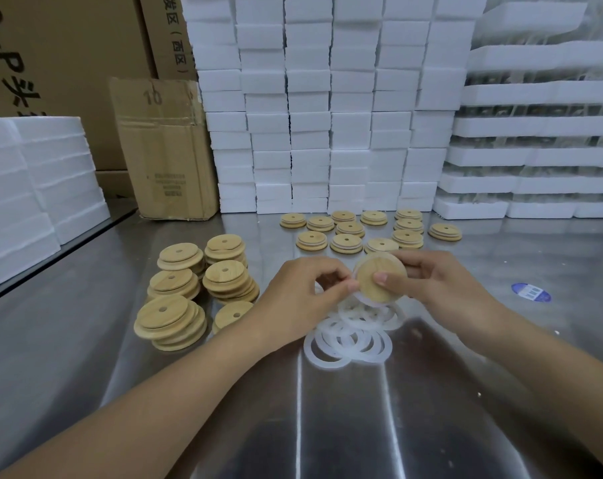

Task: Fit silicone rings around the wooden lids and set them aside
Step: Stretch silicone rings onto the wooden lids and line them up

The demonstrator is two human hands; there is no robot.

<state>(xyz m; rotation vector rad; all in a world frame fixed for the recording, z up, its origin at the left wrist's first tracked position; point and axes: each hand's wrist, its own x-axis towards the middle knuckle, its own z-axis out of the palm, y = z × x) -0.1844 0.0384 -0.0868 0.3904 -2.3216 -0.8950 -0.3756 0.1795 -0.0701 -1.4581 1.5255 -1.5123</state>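
Head view: wooden lid (369, 288) in right fingers (412, 261), ring (361, 296) at left fingers (338, 288)

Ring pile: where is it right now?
In the head view the ring pile lies at centre on the steel table, just below the left hand and right hand, right of the stacked lids.

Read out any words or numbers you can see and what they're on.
"10": small carton.
"区(西区)", top cut off: tall carton behind it.
"-P头", partly cut off: left carton.
Small print low on the small carton: too blurred.
Print on the blue sticker: too blurred.
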